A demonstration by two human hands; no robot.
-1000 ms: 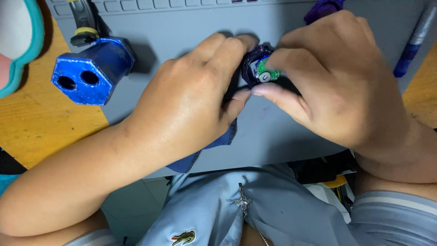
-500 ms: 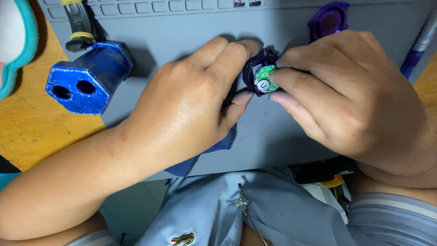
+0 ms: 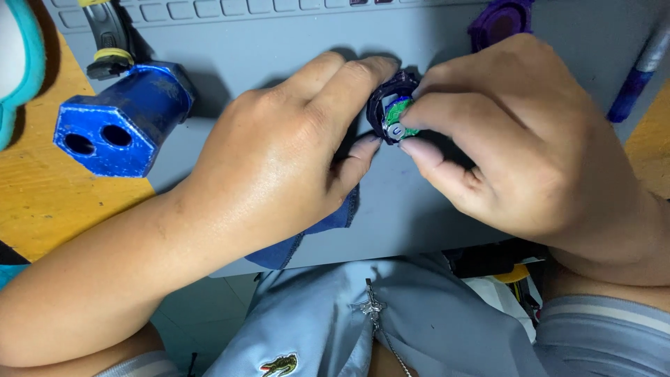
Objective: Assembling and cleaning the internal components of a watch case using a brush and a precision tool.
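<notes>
Both hands clamp one small dark round part over a grey work mat; the left hand steadies it while the right hand presses its green insert, not yet fully seated.

A grey mat covers a yellow-orange wooden worktop. The hexagonal block is glossy deep blue with two dark holes. The small round part is dark purple with a green board and silver centre. Another purple piece lies beyond, and the cloth is blue.
</notes>
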